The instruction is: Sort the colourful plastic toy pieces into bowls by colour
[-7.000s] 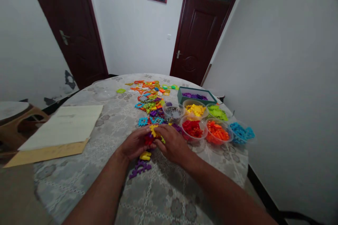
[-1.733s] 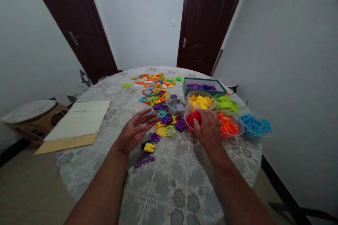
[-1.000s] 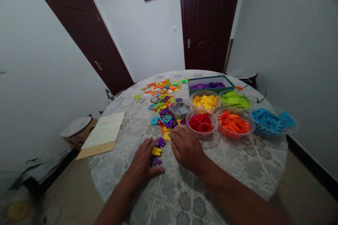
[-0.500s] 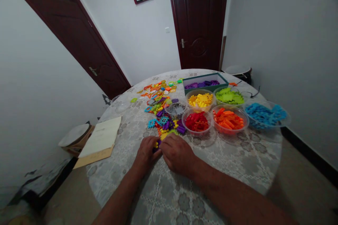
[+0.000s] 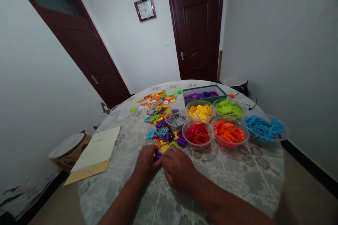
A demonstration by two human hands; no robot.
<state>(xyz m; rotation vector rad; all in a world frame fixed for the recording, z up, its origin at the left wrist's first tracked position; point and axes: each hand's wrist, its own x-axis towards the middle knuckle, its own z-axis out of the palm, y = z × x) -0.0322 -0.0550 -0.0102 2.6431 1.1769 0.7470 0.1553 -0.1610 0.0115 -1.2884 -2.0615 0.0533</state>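
Both hands meet at the near end of a long pile of mixed plastic building pieces [image 5: 164,132]. My left hand [image 5: 146,161] is closed, with a purple building piece [image 5: 157,156] and a bit of yellow showing between its fingers. My right hand [image 5: 176,165] is closed beside it, fingers curled down against the same spot; what its fingertips hold is hidden. Yellow and lime pieces lie just beyond the fingertips. Right of the pile stand clear bowls: red pieces [image 5: 197,133], orange pieces [image 5: 228,132], yellow pieces [image 5: 200,110], green pieces [image 5: 228,108] and blue pieces [image 5: 264,126].
A green-edged box [image 5: 204,90] with purple pieces stands at the back, and a bowl of grey pieces [image 5: 176,119] beside the pile. An open notebook [image 5: 96,149] lies on the left of the round table [image 5: 224,182]. Glasses [image 5: 252,105] rest near the right edge.
The camera view has tilted up, so everything sits lower in the picture. Both hands stay together at the pile's near end, and more of the purple piece shows between them.
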